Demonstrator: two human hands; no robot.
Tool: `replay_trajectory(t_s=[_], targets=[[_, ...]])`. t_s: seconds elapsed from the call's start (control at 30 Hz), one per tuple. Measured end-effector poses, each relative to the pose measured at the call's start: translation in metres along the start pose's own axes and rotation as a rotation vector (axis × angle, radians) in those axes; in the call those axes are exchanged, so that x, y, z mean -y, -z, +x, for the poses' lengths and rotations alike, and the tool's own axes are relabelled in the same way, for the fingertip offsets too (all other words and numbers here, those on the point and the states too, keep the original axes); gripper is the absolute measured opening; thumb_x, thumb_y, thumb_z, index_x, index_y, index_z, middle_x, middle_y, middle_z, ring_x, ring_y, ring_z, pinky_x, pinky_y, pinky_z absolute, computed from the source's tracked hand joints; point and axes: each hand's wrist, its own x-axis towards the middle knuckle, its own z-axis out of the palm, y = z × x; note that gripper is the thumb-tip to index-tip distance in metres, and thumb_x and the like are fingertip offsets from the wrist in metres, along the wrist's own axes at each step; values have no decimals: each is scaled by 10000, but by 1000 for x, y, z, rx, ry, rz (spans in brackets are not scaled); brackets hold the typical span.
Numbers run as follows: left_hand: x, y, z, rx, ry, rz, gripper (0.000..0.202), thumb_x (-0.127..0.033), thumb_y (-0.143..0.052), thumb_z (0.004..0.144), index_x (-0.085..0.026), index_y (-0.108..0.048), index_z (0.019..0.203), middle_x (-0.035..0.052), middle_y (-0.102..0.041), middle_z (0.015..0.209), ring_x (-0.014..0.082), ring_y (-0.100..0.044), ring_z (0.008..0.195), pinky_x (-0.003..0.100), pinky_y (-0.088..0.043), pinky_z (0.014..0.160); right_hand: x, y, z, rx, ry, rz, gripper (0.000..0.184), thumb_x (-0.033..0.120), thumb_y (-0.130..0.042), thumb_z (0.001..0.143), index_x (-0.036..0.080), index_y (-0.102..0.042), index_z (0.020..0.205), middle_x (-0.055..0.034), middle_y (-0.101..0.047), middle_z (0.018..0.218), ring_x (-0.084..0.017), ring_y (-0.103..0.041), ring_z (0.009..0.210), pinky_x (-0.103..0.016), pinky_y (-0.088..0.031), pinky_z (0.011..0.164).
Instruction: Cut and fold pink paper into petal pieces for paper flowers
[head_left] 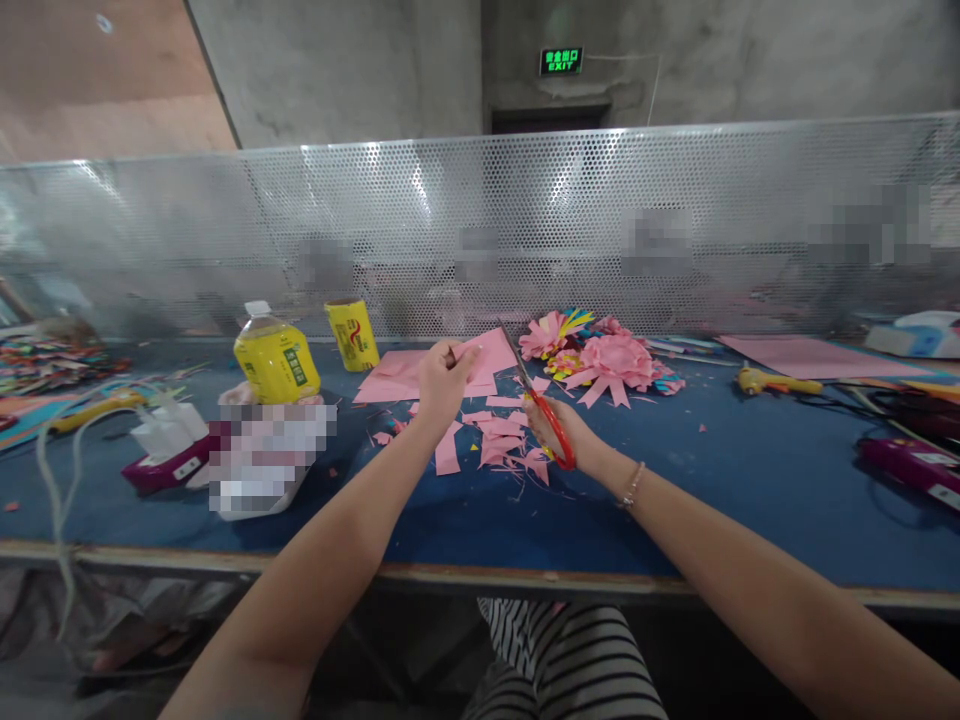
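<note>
My left hand pinches a piece of pink paper between thumb and fingers, above the table. Red-handled scissors are in my right hand, with their blades pointing up and away beside the right edge of that paper. Whether the blades touch the paper I cannot tell. Beneath both hands lie pink paper scraps and strips. Behind my left hand, more pink sheets rest flat on the table. Pink paper flowers with yellow and blue pieces are heaped just beyond the scissors.
On the left stand a yellow bottle, a yellow canister and a purple power strip with white plugs. A yellow glue gun and another purple power strip lie right. A perforated metal screen closes the table's back.
</note>
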Motion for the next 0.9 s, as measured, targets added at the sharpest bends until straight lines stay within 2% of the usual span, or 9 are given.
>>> replay_trajectory(t_s=[0.13, 0.33, 0.53, 0.73, 0.9], targets=[[1, 0, 1, 14, 11, -4, 206, -347, -527, 685, -164, -474, 608, -54, -405, 429, 62, -348, 409, 192, -259, 411, -1, -1, 0, 40, -39, -11, 339, 507, -512, 666, 199, -378, 619, 74, -339, 454, -41, -294, 359, -196, -212, 335], [0, -2, 0, 46, 33, -1, 204, -336, -536, 680, -158, -472, 603, -60, -404, 417, 54, -339, 391, 188, -244, 403, 5, -4, -3, 99, -57, 13, 451, 616, -506, 595, 205, -323, 618, 98, -293, 434, -34, -253, 347, -189, -200, 351], [-2, -4, -2, 97, 59, -7, 196, -338, -562, 659, -160, -487, 621, -65, -408, 405, 54, -347, 375, 186, -239, 390, 15, -8, -10, 97, -52, 6, 455, 638, -463, 618, 208, -314, 605, 83, -311, 445, -42, -272, 361, -195, -213, 361], [-2, -4, -2, 93, 68, -21, 217, -352, -574, 648, -162, -482, 599, -63, -406, 401, 52, -348, 372, 188, -241, 390, 7, -4, -6, 61, 30, -131, 435, 625, -398, 676, 205, -323, 590, 69, -313, 448, -51, -287, 366, -204, -233, 354], [0, -4, -1, 105, 65, -53, 232, -361, -576, 646, -163, -470, 586, -60, -408, 406, 52, -346, 378, 189, -252, 393, 3, -1, -3, 8, 71, -211, 410, 602, -442, 662, 204, -367, 601, 56, -336, 455, -62, -296, 376, -216, -244, 345]])
